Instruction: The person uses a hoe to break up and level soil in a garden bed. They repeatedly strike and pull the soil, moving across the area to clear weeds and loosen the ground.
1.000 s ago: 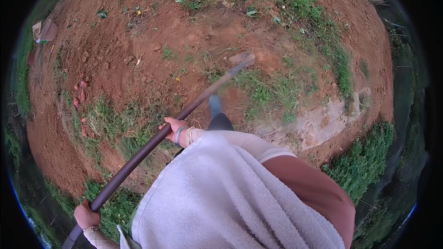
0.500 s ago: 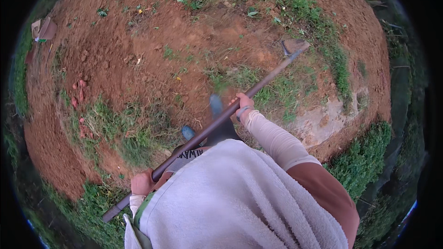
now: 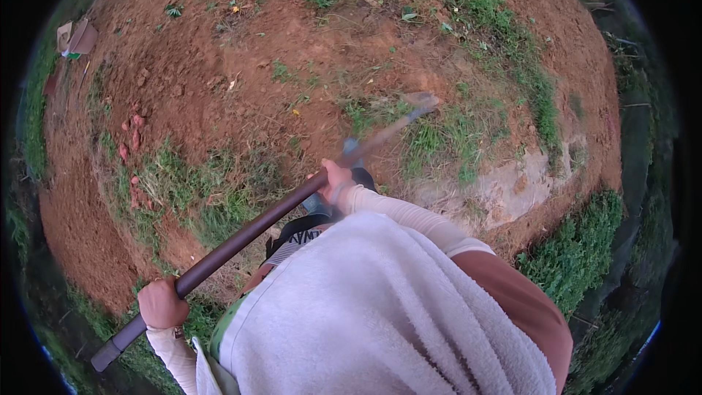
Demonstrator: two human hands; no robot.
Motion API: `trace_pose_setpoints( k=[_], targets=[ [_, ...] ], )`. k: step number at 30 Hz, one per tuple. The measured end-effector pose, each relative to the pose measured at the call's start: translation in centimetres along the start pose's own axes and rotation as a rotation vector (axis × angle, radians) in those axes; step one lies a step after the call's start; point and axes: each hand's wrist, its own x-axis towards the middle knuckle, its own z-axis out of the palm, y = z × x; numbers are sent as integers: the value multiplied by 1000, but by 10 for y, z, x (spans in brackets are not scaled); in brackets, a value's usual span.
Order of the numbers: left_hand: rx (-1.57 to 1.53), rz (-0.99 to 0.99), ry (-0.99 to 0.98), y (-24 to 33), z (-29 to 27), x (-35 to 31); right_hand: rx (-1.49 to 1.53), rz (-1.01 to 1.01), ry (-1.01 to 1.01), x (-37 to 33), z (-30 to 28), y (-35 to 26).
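A hoe (image 3: 252,230) with a long dark-brown handle slants across me, from lower left to upper right. Near the handle's butt end, my left hand (image 3: 162,303) is wrapped round it. My right hand (image 3: 336,178) grips the shaft farther up, beside my blue shoe. The metal hoe blade (image 3: 422,100), smeared by motion, hangs over or close to the grassy soil; whether it touches the ground I cannot tell. A pale sleeve covers my right forearm. The light towel (image 3: 365,300) draped below hides much of my body.
Reddish soil (image 3: 212,51) spreads ahead with weeds on it. Several reddish tubers (image 3: 136,132) lie at the left by a grass patch (image 3: 219,183). A cardboard box (image 3: 79,38) stands far left. At right are a pale flat slab (image 3: 515,186) and a leafy green clump (image 3: 574,249).
The hoe has moved left and toward me, its blade shifting from the right toward the middle. Both hands have gone left with the handle, still gripping it.
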Motion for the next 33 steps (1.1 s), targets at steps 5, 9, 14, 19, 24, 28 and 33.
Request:
trace_pose_setpoints(
  k=[5,9,14,19,24,28,33],
  targets=[
    [20,91,60,2,2,1,-44,4,-87,-1,-10,-12],
    [14,99,56,28,-1,-9,42,61,9,31,-23,-24],
    [-72,53,-22,43,15,-36,-88,-75,77,43,-41,-43],
    [-89,47,-9,26,21,-58,-142,-47,205,68,-59,-23],
    [72,-135,62,-42,-27,-78,-84,204,93,-16,5,40],
    [196,-205,75,-74,-53,-82,-101,380,-122,-15,10,75],
    [143,-245,102,-57,-15,-89,-227,246,-37,16,-9,82]
  ],
)
